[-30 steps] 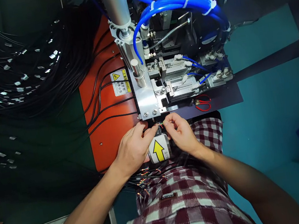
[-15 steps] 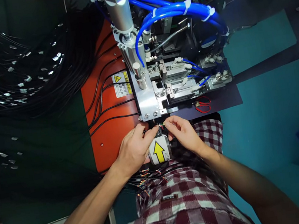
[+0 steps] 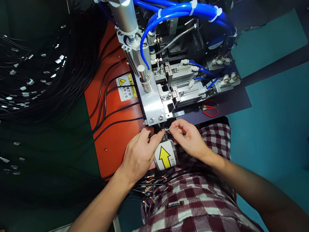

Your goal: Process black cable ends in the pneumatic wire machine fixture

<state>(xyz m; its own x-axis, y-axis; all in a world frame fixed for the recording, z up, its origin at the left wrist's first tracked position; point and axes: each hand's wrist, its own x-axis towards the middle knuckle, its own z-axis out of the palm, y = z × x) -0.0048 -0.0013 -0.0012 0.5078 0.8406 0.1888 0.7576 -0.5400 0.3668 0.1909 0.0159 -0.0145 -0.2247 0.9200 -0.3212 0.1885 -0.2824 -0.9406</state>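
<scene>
The head view is showing both bare hands working close together just below the silver block (image 3: 153,106) of a machine. Little is changing across the last pictures: both hands are keeping their places, while the red strand among the coloured wires (image 3: 167,129) is now sitting closer to the right hand's fingertips. That is suggesting that strands are being sorted or straightened, a fine adjustment in progress.

The wires are lying in the narrow gap between the two hands, above the yellow arrow label (image 3: 165,157). Their long axis is running roughly sideways, from the left thumb across to the right fingertips, with loose coloured ends seemingly pointing rightward; the exact tips are too small to tell.

The right hand (image 3: 188,138) is curling nearly closed, pinching the wires between thumb and forefinger. The left hand (image 3: 139,153) is bending partly closed, its thumb reaching out to the wires; whether it is gripping them underneath cannot be told. Red-handled snips (image 3: 204,107) are lying untouched, beyond the right hand.
</scene>
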